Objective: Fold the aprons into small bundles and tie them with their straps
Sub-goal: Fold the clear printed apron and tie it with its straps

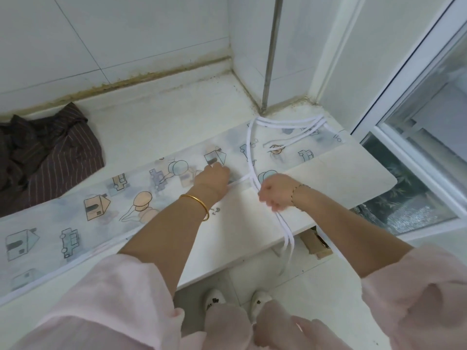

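Apron [101,205], thin printed cloth folded to a long band, lies on the white counter [328,173], long axis running near-left to far-right. Right hand [275,193] clenches the soft white straps [281,222] at the counter edge, ends dangling. Left hand [213,176] rests on the band just beside; its grip cannot be told.

Bare surface [161,114] lies open at upper centre, behind the apron [75,218]. A dark striped cloth [53,157] blocks the left; a metal pipe [269,72] and window frame [414,59] hem the upper right.
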Motion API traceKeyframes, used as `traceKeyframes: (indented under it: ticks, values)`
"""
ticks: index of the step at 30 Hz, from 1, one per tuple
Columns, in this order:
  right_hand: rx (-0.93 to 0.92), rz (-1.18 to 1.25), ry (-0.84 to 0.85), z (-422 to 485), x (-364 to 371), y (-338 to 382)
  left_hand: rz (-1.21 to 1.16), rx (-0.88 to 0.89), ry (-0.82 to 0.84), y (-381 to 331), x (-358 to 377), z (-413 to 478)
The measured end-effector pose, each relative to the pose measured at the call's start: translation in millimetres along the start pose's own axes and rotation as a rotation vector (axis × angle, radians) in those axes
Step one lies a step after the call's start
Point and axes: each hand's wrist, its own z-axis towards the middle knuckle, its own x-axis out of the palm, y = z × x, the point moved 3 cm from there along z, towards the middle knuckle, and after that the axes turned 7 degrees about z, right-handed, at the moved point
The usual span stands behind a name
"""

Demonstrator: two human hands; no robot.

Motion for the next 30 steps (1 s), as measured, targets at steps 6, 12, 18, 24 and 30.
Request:
traceKeyframes:
  ticks: [6, 12, 18, 24, 30]
  values:
    - [-0.047, -0.231, -0.325, 31, 8, -4, 0.151, 0.034, -0.075, -11, 3, -6]
    - [-0.041, -0.375, -0.325, 37, 19, -6, 0.283, 0.018, -0.077, -20, 2, -14]
    - [-0.059, -0.481, -0.247, 30, 13, -4, 0.389, 0.108, -0.186, -15, 8, -27]
    - [-0.067, -0.592, -0.241, 30, 18, -2, 0.484, 0.206, -0.211, -18, 24, -31]
    - [-0.018, -0.44, -0.192, 32, 13, 1, 0.515, 0.219, -0.254, -13, 26, -31]
